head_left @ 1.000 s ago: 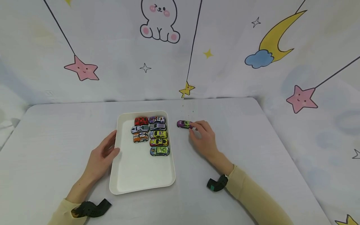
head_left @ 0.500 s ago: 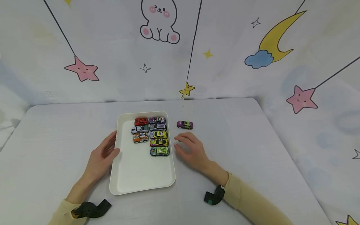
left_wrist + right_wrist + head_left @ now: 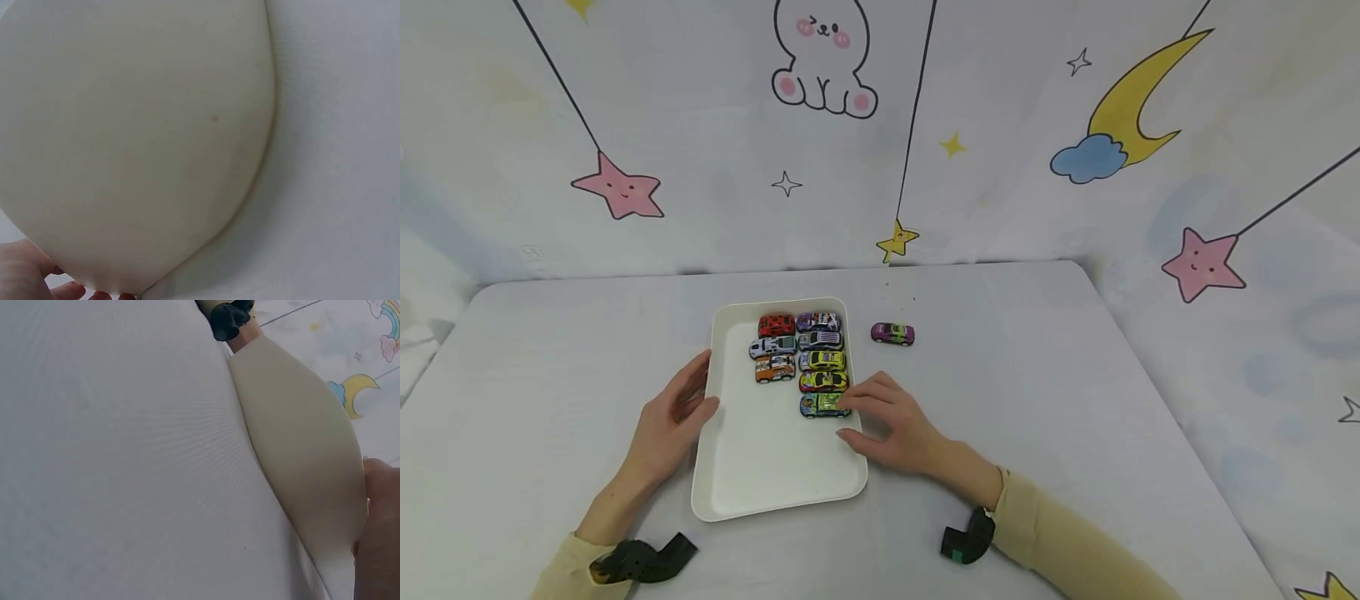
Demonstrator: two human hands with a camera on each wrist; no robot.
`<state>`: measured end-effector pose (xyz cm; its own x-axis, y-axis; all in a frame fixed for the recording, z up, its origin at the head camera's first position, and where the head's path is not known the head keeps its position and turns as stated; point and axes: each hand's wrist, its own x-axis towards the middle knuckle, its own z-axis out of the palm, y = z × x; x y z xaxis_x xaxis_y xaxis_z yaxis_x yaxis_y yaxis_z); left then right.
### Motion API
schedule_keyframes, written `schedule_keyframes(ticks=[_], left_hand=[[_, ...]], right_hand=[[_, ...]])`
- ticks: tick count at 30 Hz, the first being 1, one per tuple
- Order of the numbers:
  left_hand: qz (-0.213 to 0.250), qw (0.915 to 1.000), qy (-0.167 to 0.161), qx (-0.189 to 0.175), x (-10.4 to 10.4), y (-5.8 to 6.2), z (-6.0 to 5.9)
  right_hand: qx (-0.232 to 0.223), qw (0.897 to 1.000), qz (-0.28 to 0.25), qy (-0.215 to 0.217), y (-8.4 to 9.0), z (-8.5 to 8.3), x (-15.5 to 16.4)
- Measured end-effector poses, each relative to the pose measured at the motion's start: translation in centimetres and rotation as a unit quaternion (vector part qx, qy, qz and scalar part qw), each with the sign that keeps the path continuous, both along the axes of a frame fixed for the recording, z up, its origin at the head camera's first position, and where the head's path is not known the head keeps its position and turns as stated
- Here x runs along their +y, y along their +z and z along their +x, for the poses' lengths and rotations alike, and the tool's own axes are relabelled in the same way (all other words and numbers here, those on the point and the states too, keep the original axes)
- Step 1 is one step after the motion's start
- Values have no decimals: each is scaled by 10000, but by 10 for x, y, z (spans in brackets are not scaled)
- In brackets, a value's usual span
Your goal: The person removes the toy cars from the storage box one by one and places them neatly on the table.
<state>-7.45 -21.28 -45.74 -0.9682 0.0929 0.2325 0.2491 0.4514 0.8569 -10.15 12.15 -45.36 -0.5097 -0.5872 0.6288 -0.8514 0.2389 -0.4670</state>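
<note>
Moved from the purple car (image 3: 892,334) to the blue-green car (image 3: 824,404), the right hand (image 3: 891,427), fingers loosely spread and holding nothing, is best closed across that car's sides while the tray (image 3: 752,467) is steadied by the flat left hand (image 3: 672,421).

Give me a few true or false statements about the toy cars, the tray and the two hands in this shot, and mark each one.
1. Eight toy cars sit in the white tray. True.
2. The purple toy car lies inside the tray. False: it stands on the table, to the right of the tray.
3. The left hand rests against the tray's left rim. True.
4. The right hand is lifting the red toy car. False: its fingers reach over the right rim to the blue-green toy car; the red one sits untouched at the far end.
5. The tray's near half holds no cars. True.
</note>
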Motion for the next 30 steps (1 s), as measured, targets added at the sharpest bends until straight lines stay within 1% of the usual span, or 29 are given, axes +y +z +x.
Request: schedule_keyframes(ticks=[5, 12, 18, 21, 24, 30], left_hand=[[64, 10000, -34, -52, 0, 0, 0], [36, 10000, 10, -84, 0, 0, 0], [-8, 9999, 35, -116, 0, 0, 0], [-55, 9999, 61, -136, 0, 0, 0], [-64, 9999, 61, -145, 1, -2, 0], [-32, 10000, 42, -76, 0, -2, -1]], right_hand=[[-290, 9991, 244, -195, 5, 4, -1], [-421, 9953, 756, -447, 15, 10, -2], [-433, 9868, 1325, -822, 29, 14, -7], [-620, 9799, 1599, -1017, 34, 14, -11], [-757, 9738, 1809, -1154, 36, 13, -14], [-642, 9694, 1978, -1307, 36, 12, -17]])
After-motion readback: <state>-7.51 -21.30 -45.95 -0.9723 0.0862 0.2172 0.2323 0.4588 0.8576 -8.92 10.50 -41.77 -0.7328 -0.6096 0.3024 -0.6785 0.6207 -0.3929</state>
